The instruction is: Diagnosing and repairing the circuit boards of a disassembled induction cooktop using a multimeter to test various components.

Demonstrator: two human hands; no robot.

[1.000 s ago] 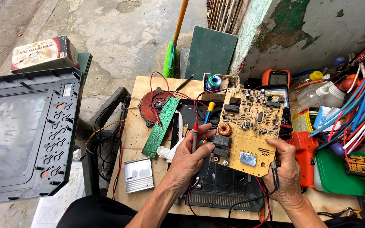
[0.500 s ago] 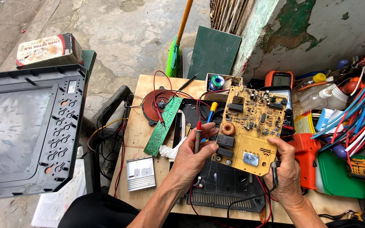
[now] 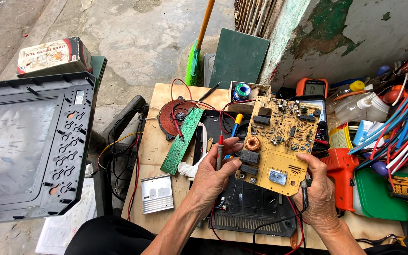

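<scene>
**Board held tilted between both hands**

The yellow circuit board [image 3: 279, 144] is lifted above the wooden surface [image 3: 159, 141], its long axis running from lower left up and away to the right. The left hand [image 3: 216, 177] is closed on the board's near-left edge, with a red probe [image 3: 220, 151] held alongside. The right hand [image 3: 319, 193] grips the board's near-right corner. Both hands lie just below the board.

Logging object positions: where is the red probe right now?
In the head view, the red probe stands upright in the left hand, just left of the yellow circuit board.
</scene>
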